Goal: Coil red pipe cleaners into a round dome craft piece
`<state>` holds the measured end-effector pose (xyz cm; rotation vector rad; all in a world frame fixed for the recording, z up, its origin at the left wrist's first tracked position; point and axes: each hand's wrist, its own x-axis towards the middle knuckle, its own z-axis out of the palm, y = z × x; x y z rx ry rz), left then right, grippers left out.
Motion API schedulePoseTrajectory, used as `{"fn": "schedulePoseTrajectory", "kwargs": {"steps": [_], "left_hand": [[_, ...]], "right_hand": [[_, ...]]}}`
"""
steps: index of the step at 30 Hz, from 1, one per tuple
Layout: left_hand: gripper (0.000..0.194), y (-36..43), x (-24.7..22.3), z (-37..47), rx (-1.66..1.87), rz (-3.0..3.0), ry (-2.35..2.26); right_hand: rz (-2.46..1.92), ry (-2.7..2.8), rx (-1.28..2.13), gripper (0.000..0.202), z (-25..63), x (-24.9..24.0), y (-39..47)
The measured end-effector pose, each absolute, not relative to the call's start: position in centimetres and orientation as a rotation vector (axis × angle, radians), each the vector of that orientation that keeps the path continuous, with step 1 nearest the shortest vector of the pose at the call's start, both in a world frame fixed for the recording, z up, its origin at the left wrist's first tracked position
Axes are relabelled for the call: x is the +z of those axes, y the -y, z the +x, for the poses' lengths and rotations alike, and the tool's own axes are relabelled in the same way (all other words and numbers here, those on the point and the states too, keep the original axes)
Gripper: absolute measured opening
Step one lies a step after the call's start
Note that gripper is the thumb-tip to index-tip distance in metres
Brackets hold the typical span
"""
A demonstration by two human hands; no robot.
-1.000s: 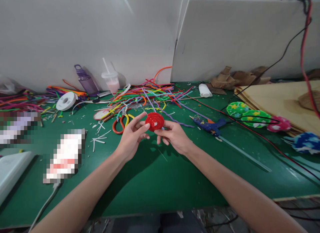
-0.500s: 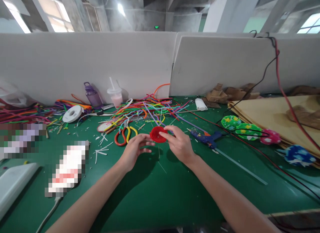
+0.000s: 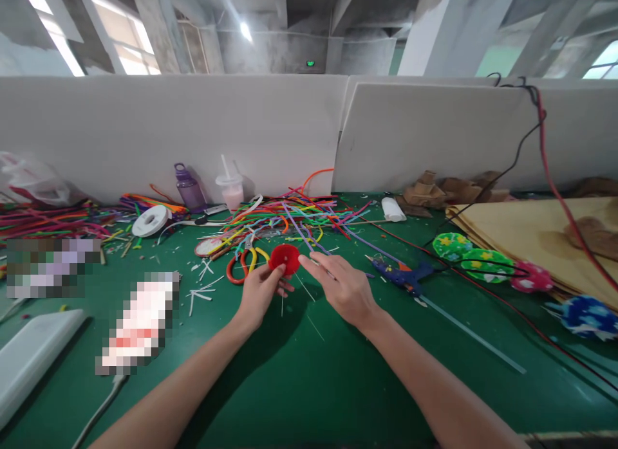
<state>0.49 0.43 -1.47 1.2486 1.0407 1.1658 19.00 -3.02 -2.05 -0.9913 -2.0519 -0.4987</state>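
My left hand (image 3: 259, 294) pinches a red, round, dished piece (image 3: 291, 253), its thumb lying across the front face. Thin pale strands stick out below this piece; what it is made of is hard to make out. Just right of it, my right hand (image 3: 348, 287) has its fingers stretched toward the red rim, with nothing visible in them. Whether the fingertips touch the rim I cannot tell. Behind the hands lie scissors (image 3: 236, 269) with orange and yellow handles and a heap of coloured pipe cleaners (image 3: 294, 211).
To the right lies a blue glue gun (image 3: 403, 274) with a long clear glue stick. Beyond are patterned fabric pieces (image 3: 487, 265) and brown sheets (image 3: 526, 224). A white ribbon spool (image 3: 150, 222), purple bottle (image 3: 189, 190) and drink cup (image 3: 230, 190) stand at the back left.
The red piece has moved left with my left hand, which now grips it with the thumb over its face. My right hand has let go and its fingers have straightened.
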Motion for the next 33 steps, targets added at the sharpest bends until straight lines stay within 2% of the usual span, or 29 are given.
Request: {"fn": "schedulePoseTrajectory", "kwargs": {"steps": [4, 9, 12, 14, 25, 33], "left_hand": [[0.030, -1.2, -1.6, -0.2, 1.333, 1.311, -1.104], [0.021, -0.8, -1.4, -0.5, 1.294, 1.556, -1.093], [0.018, -0.5, -1.3, -0.4, 1.159, 1.618, -1.058], [0.018, -0.4, -1.3, -0.3, 1.099, 1.677, -1.048], [0.032, 0.1, -1.8, -0.2, 0.971, 2.154, -1.142], [0.039, 0.1, -1.7, 0.1, 0.870, 2.016, -1.109]], "right_hand": [[-0.961, 1.805, -0.254, 0.051, 19.0, -1.7, 3.1], [-1.143, 1.364, 0.503, 0.019, 20.0, -1.1, 2.0], [-1.109, 1.454, 1.060, 0.021, 20.5, -0.8, 1.6], [-1.087, 1.550, 1.254, 0.024, 20.3, -0.8, 1.7], [-1.244, 1.683, 1.039, 0.032, 17.8, -3.0, 1.8], [-1.226, 1.693, 0.804, 0.030, 17.3, -2.9, 2.2]]}}
